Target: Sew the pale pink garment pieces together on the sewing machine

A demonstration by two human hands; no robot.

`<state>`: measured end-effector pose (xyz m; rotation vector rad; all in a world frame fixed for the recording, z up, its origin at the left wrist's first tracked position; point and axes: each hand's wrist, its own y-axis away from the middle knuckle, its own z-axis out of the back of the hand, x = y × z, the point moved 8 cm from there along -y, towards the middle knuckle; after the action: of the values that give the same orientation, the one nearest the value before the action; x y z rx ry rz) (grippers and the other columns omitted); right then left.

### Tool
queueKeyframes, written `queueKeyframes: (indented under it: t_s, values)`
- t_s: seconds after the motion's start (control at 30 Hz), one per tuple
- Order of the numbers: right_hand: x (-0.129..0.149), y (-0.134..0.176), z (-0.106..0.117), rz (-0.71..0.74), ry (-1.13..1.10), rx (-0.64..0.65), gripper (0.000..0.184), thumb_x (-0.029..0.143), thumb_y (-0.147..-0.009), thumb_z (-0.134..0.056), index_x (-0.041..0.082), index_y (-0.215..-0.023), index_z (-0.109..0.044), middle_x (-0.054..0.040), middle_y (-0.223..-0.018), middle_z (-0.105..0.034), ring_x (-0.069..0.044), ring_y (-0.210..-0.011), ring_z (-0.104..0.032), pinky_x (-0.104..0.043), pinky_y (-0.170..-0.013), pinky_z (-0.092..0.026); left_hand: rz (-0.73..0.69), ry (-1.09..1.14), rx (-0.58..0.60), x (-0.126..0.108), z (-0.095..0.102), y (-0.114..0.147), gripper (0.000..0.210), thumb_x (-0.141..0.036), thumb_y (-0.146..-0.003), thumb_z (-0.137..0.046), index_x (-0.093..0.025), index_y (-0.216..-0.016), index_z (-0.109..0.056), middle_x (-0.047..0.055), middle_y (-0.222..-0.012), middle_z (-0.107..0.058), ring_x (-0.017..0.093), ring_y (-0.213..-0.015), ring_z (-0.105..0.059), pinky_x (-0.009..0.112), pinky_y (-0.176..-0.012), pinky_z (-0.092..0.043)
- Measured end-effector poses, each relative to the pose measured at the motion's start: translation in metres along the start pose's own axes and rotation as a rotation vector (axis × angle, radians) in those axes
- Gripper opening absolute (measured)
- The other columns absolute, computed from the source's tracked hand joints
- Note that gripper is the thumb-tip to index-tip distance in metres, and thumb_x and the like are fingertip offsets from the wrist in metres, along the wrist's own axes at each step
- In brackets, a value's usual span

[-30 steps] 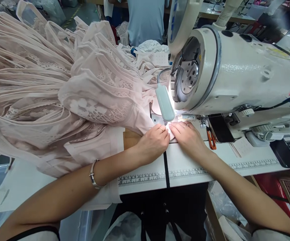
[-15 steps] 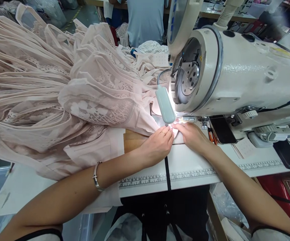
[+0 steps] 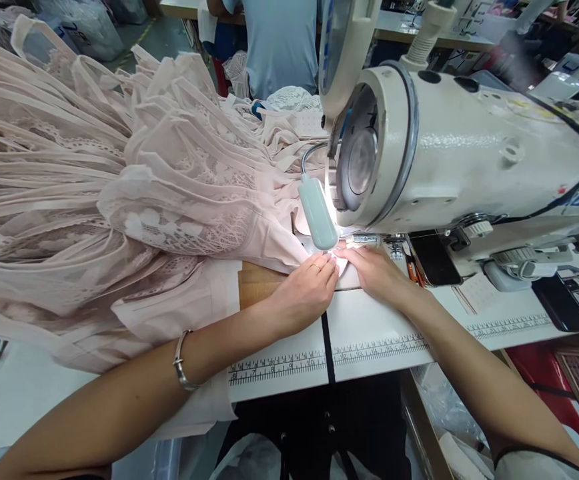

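Observation:
My left hand (image 3: pixel 305 293) has its fingers pinched together on the edge of a pale pink bra (image 3: pixel 219 233) beside the sewing machine's needle area. Close by on the right, my right hand (image 3: pixel 375 272) presses the same edge with thumb and fingers drawn together. The lace cup and band stretch left from my fingers into a big heap of similar bras (image 3: pixel 44 173). Over my fingertips hangs a pale green lamp (image 3: pixel 318 215), which hides the needle. The white sewing machine (image 3: pixel 464 147) stands behind my right hand.
A dark phone (image 3: pixel 434 259) and orange-handled tool (image 3: pixel 411 263) lie right of my right hand. Another dark phone (image 3: pixel 562 303) is farther right. A printed ruler (image 3: pixel 379 348) runs along the table's front edge. A person in a blue shirt (image 3: pixel 282 47) is across the table.
The view has shifted slightly, so machine and bras appear farther left. The disc inside the machine's round opening now looks smeared, as if turning. Both hands keep their grip on the bra.

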<state>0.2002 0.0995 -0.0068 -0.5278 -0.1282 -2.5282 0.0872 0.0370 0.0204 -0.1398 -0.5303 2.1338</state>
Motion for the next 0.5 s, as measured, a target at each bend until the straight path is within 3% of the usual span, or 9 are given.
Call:
queueKeyframes:
  t_s: [0.27, 0.5]
  values:
    - [0.0004, -0.0005, -0.0002, -0.068, 0.017, 0.034, 0.044, 0.014, -0.092, -0.038, 0.030, -0.126, -0.061, -0.0052, -0.125, -0.070, -0.024, -0.098, -0.068, -0.037, -0.078, -0.052, 0.005, 0.066, 0.017, 0.0040, -0.0043, 0.0012, 0.038, 0.001, -0.097, -0.032, 0.002, -0.125, -0.058, 0.024, -0.122, -0.068, 0.027, -0.124, -0.062, 0.046, -0.109, -0.048]
    - [0.0049, -0.0029, 0.0033, -0.108, 0.030, 0.055, 0.036, 0.017, -0.093, -0.038, 0.030, -0.116, -0.064, -0.0045, -0.117, -0.071, -0.024, -0.094, -0.066, -0.039, -0.084, -0.050, 0.004, -0.004, -0.008, 0.0061, -0.0012, -0.0015, 0.039, -0.001, -0.099, -0.028, 0.002, -0.120, -0.061, 0.022, -0.119, -0.069, 0.026, -0.118, -0.065, 0.044, -0.107, -0.049]
